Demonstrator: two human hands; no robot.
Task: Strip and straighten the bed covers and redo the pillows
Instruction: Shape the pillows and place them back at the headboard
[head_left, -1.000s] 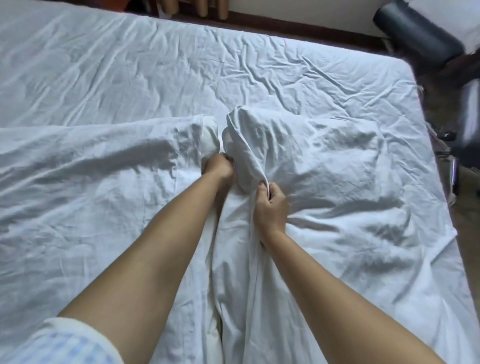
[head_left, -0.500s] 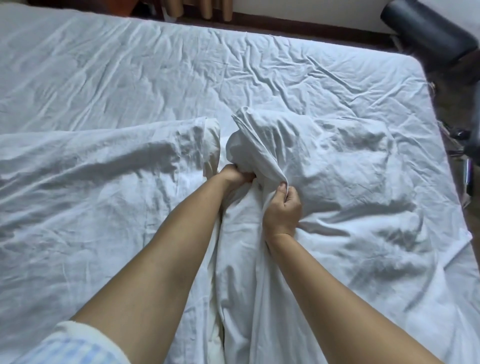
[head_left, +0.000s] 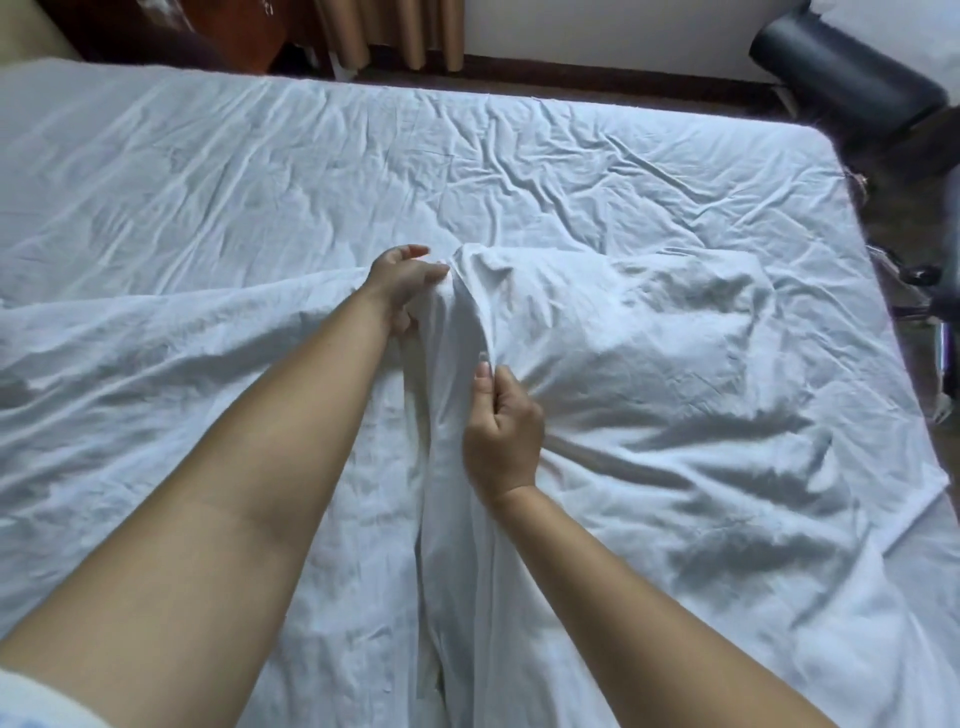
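Since the earlier frame the left hand (head_left: 402, 280) had risen, gripping the duvet cover (head_left: 597, 332) beside the right hand (head_left: 501, 431), which pinched its edge; straightening and pillows remained.

Both hands (head_left: 402, 283) (head_left: 501, 434) — bunched white cover (head_left: 457, 332)

Soft dim daylight, wide-angle edge distortion.

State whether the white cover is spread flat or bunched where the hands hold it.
Bunched. The white cover rises in a gathered ridge gripped by the left hand and right hand.
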